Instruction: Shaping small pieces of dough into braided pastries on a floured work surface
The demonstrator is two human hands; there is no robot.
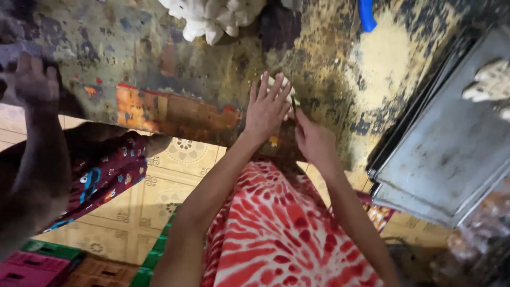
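Worn, stained tabletop (329, 69) carries the work area. Left hand (267, 109): fingers spread flat, pressing down on a pale lump of dough (280, 84) near the table's front edge. Right hand (313, 139): closed around a thin dark blade (294, 104), which stands just beside the dough; contact between the two cannot be confirmed. Stacked grey metal trays (451, 154) sit to the right. White dough pieces (212, 16) lie at the far edge. Another person's arm (37, 138) reaches in at far left.
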